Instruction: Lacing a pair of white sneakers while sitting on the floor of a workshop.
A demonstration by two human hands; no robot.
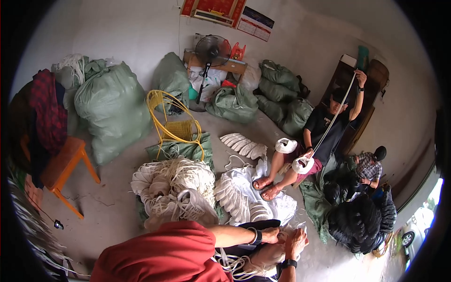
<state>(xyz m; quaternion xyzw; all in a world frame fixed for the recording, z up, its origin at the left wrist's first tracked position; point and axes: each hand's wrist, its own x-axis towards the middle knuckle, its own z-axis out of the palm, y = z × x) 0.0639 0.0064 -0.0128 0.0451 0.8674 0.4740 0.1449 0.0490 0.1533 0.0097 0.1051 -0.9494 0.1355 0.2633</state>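
Note:
At the lower right, a pale beige shoe [264,257] rests over my lap, partly hidden by my hands. My left hand [270,235] is closed against its upper edge, fingers curled. My right hand [296,243], a black watch on its wrist, is closed at the shoe's other side. Its fingertips are bunched around something small and pale that I cannot make out. Loose white laces [232,261] hang in loops beside the shoe. Left of my hands lies a heap of cream shoes and laces [176,183].
A seated co-worker [324,122] pulls a long lace from a white shoe [302,164]. Rows of white shoe pieces [243,144] lie on the floor. Another person [369,167] sits by black shoes [359,218]. A yellow chair [181,129], orange stool [63,164], fan [213,50] and green sacks [112,103] stand around.

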